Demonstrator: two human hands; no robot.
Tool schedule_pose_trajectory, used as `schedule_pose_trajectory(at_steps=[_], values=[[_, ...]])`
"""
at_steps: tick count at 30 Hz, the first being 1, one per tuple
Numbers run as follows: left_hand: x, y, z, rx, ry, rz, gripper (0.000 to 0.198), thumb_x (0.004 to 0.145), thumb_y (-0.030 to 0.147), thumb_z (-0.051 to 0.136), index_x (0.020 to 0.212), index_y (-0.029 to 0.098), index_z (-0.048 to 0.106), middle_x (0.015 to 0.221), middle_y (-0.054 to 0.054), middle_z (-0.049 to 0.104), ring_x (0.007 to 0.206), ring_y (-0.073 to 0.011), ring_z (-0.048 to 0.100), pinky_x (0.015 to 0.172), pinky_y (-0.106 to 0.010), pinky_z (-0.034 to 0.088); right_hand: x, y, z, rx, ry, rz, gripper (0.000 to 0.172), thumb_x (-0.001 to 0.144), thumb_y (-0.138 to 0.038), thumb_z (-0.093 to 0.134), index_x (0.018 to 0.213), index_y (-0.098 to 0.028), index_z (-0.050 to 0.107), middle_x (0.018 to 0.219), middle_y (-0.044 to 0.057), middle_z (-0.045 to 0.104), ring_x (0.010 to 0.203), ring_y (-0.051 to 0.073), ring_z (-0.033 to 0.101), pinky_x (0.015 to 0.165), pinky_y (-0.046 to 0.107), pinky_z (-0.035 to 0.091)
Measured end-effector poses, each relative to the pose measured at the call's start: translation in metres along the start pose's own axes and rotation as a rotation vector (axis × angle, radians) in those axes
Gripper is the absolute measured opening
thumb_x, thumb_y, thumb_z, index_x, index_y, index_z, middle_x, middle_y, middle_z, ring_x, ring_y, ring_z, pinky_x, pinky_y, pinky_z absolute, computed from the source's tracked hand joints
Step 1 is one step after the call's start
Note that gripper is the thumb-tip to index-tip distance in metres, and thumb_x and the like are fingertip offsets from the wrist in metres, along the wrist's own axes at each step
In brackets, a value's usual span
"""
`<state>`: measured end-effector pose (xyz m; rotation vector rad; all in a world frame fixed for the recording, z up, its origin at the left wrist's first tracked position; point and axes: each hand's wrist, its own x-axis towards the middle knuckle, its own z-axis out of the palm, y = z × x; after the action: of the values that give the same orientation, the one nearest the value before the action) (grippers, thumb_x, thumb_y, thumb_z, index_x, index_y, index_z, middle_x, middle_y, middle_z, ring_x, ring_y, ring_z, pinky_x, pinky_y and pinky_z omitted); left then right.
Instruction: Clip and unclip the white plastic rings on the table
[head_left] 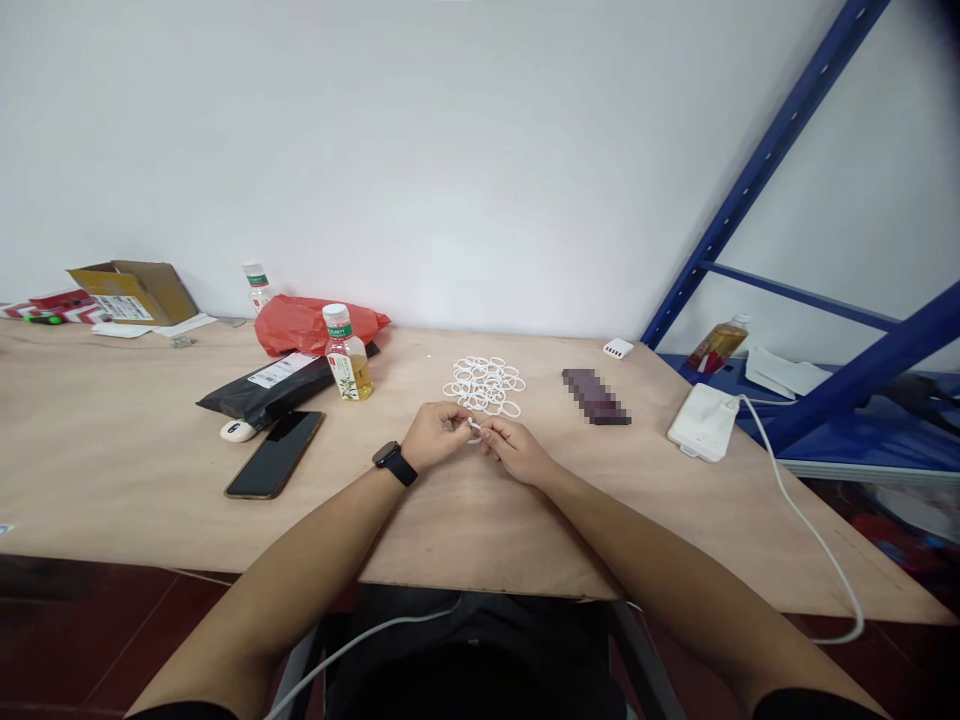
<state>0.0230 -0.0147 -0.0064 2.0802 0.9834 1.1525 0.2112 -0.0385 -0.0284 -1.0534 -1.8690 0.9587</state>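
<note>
A thin white loop (pixel 474 428), which looks like a closed cable tie, is held between my two hands over the middle of the table. My left hand (pixel 436 434), with a black watch at the wrist, pinches it from the left with thumb and fingers. From the right, the thumb and fingertips of my right hand (pixel 517 450) grip the same loop. Just beyond my fingers lies a loose pile of similar white loops (pixel 484 380), overlapping one another. Part of the held loop is hidden by my fingers.
On the left are a phone (pixel 276 456), a white earbud case (pixel 238 431), a black parcel bag (pixel 259 392), a drink bottle (pixel 348 358) and a red plastic bag (pixel 300 318). On the right, a white power bank (pixel 703 422) trails a cable near a blue shelf frame (pixel 757 140).
</note>
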Motion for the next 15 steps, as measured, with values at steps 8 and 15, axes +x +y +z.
schedule_pose_trajectory(at_steps=[8,15], values=[[0.0009,-0.001,0.002,-0.002,-0.035,-0.066,0.014,0.07,0.017,0.056,0.066,0.012,0.068,0.059,0.001,0.061,0.054,-0.0088,0.047,0.051,-0.02,0.035,0.0004,-0.0037,-0.0004,-0.114,-0.027,-0.059,0.029,0.096,-0.041,0.045,0.089,-0.02,0.063,0.076,0.001,0.066,0.072,0.016,0.059,0.072,0.028,0.043],[0.0013,-0.0047,0.0084,-0.065,-0.004,-0.108,0.017,0.07,0.015,0.053,0.067,0.013,0.069,0.064,-0.001,0.067,0.06,-0.0118,0.056,0.057,-0.021,0.043,0.0024,-0.0025,-0.001,-0.152,-0.028,-0.084,0.028,0.096,-0.04,0.046,0.085,-0.02,0.063,0.076,0.001,0.066,0.074,0.017,0.06,0.073,0.029,0.043]])
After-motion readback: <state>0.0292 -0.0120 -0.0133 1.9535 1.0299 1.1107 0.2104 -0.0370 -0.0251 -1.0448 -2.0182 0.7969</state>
